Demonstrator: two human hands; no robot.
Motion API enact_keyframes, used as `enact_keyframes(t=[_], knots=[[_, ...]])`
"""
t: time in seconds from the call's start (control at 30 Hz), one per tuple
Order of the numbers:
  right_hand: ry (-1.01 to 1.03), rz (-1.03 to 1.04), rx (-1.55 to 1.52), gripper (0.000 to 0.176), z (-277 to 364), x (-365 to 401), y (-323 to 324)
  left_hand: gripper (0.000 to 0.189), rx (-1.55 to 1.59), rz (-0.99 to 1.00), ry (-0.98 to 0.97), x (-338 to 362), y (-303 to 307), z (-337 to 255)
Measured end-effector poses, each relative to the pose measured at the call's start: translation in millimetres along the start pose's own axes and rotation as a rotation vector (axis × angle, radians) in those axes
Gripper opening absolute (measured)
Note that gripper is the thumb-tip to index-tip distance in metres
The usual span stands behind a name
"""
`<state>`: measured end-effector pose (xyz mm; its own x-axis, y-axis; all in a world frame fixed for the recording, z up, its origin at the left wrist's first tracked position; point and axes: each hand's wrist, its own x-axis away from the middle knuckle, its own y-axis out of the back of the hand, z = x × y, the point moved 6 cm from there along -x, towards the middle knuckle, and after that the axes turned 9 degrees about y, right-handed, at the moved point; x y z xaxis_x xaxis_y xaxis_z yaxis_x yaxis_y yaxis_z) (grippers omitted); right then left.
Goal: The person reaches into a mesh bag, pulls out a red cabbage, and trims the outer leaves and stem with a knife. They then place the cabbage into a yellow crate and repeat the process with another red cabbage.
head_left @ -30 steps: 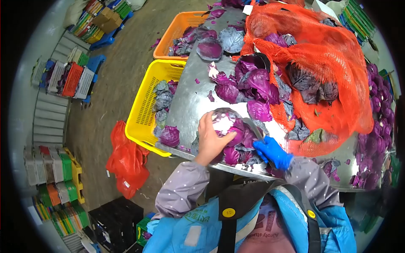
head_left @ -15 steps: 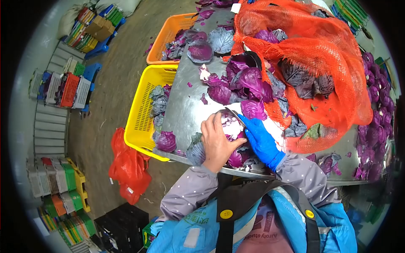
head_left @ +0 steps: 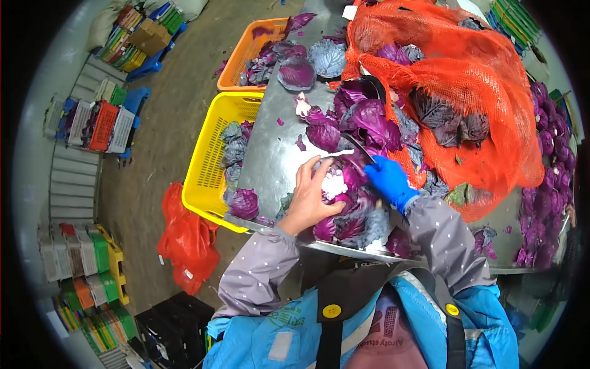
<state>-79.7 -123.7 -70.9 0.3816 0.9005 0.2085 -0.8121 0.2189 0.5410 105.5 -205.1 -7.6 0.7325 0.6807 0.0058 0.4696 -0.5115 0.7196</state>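
Observation:
My bare left hand [head_left: 311, 195] lies with thumb and fingers curved against a purple cabbage [head_left: 350, 178] whose pale cut stem faces up. On the other side, my blue-gloved right hand [head_left: 389, 182] is closed round a knife [head_left: 358, 147]; its handle is hidden in the glove and its dark blade points up and left over the cabbage. Loose purple leaves [head_left: 369, 118] lie just beyond the blade on the metal table [head_left: 270, 138]. More leaves are by the table's near edge, below the cabbage.
A red mesh bag [head_left: 501, 92] with dark leaves covers the table's right part. Left of the table are a yellow crate [head_left: 203, 147] and an orange crate [head_left: 239, 49], both holding leaves. Cabbages [head_left: 550, 172] are piled at the far right. A red bag [head_left: 187, 246] lies on the floor.
The cabbage sits more upright and more of it shows between my hands. My right hand has moved right and slightly up with the knife; my left hand has shifted slightly left.

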Motion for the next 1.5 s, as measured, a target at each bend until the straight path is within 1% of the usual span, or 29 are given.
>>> enact_keyframes(t=[0.03, 0.07, 0.2, 0.27, 0.3, 0.37, 0.4, 0.43, 0.47, 0.5, 0.53, 0.57, 0.67, 0.7, 0.73, 0.8, 0.83, 0.93, 0.97, 1.07, 1.1, 1.17, 1.2, 1.27, 1.33, 1.4, 1.43, 1.47, 1.5], knots=[[0.150, -0.065, 0.405, 0.029, -3.1, -2.0, 15.1, 0.088, -0.007, 0.015, -0.013, 1.4, -0.6, -2.6], [0.093, 0.050, 0.364, 0.026, -33.7, -8.9, 18.2, 0.088, -0.007, 0.017, -0.023, 2.8, -0.9, -3.7], [0.048, 0.083, 0.423, 0.031, -5.4, 19.9, 23.0, 0.087, -0.032, 0.049, -0.080, 5.7, -5.6, -9.1], [0.122, -0.059, 0.162, 0.035, 34.7, 27.6, 34.0, 0.091, 0.131, 0.091, -0.025, 0.5, -4.0, -5.5], [0.120, -0.064, 0.158, 0.035, 40.1, 25.6, 31.9, 0.091, 0.127, 0.095, -0.028, 0.5, -5.4, -4.8], [0.480, 0.002, 0.025, 0.042, 67.3, 24.2, 25.7, 0.099, 0.197, -0.044, 0.043, 5.7, -5.2, 5.6], [0.562, 0.122, 0.048, 0.043, 65.7, 21.3, 13.7, 0.104, 0.232, -0.117, 0.077, 8.2, -5.7, 11.5], [0.609, 0.107, 0.076, 0.043, 61.9, 20.5, 5.1, 0.108, 0.209, -0.163, 0.172, 11.8, -9.9, 17.8], [0.657, 0.095, 0.103, 0.043, 59.4, 21.1, -1.7, 0.108, 0.209, -0.163, 0.170, 15.1, -16.0, 17.1], [0.658, 0.096, 0.104, 0.043, 65.4, 20.9, 2.2, 0.108, 0.257, -0.167, 0.244, 17.6, -20.8, 18.5], [0.556, 0.190, 0.188, 0.044, 69.9, 18.9, 4.8, 0.108, 0.306, -0.174, 0.321, 19.0, -25.5, 21.1], [0.450, 0.284, 0.270, 0.046, 72.6, 18.1, 6.1, 0.107, 0.247, -0.204, 0.298, 18.5, -27.9, 18.9], [0.438, 0.293, 0.345, 0.047, 95.3, 17.1, 8.9, 0.106, 0.157, -0.229, 0.299, 14.2, -29.8, 13.7], [0.611, 0.173, 0.358, 0.047, 97.0, 15.4, 6.3, 0.104, 0.146, -0.236, 0.285, 12.9, -28.2, 10.1], [0.610, 0.176, 0.360, 0.047, 88.9, 9.2, 1.8, 0.104, 0.148, -0.236, 0.287, 11.8, -29.8, 9.4], [0.734, 0.157, 0.397, 0.046, 91.1, -3.1, 0.2, 0.102, 0.113, -0.277, 0.185, 10.7, -30.3, 2.3], [0.620, 0.238, 0.571, 0.044, 90.0, -8.9, 1.8, 0.102, 0.113, -0.278, 0.192, 10.8, -30.2, 3.3], [0.568, 0.229, 0.589, 0.040, 86.5, -25.6, -1.5, 0.100, 0.127, -0.257, 0.202, 4.5, -29.1, 4.7], [0.548, 0.134, 0.440, 0.033, 81.4, -33.6, 0.7, 0.100, 0.107, -0.260, 0.174, 5.3, -30.7, 1.6], [0.374, 0.202, 0.458, 0.031, 53.6, -60.1, 5.3, 0.102, 0.086, -0.273, 0.095, 14.5, -30.8, -6.2], [0.373, 0.199, 0.452, 0.031, 47.0, -61.5, 2.8, 0.102, 0.082, -0.270, 0.093, 16.0, -30.1, -1.8], [0.394, 0.103, 0.290, 0.029, 30.9, -61.0, 2.1, 0.105, 0.244, -0.201, 0.116, 22.5, -35.5, 11.6], [0.392, 0.105, 0.292, 0.029, 15.6, -58.8, -0.4, 0.105, 0.247, -0.201, 0.117, 26.9, -34.1, 13.8], [0.288, 0.005, 0.391, 0.030, -14.7, -56.8, 4.2, 0.110, 0.194, -0.093, 0.043, 27.7, -32.1, 15.3], [0.228, 0.013, 0.351, 0.030, -14.2, -43.4, 16.0, 0.113, 0.211, -0.078, 0.015, 26.9, -26.9, 14.7], [0.165, 0.067, 0.214, 0.029, -17.1, -26.6, 27.3, 0.108, 0.003, 0.069, 0.078, 17.8, -20.4, 12.3], [0.148, 0.061, 0.246, 0.030, -19.8, -16.3, 32.4, 0.103, -0.035, 0.092, 0.037, 7.6, -10.9, 7.2], [0.149, 0.054, 0.252, 0.030, -28.2, -6.4, 35.1, 0.095, -0.124, 0.086, 0.049, 0.6, 0.1, 1.3], [0.082, 0.089, 0.069, 0.029, -44.6, 4.0, 31.9, 0.093, -0.105, 0.027, 0.053, -5.5, 6.1, 3.6]])
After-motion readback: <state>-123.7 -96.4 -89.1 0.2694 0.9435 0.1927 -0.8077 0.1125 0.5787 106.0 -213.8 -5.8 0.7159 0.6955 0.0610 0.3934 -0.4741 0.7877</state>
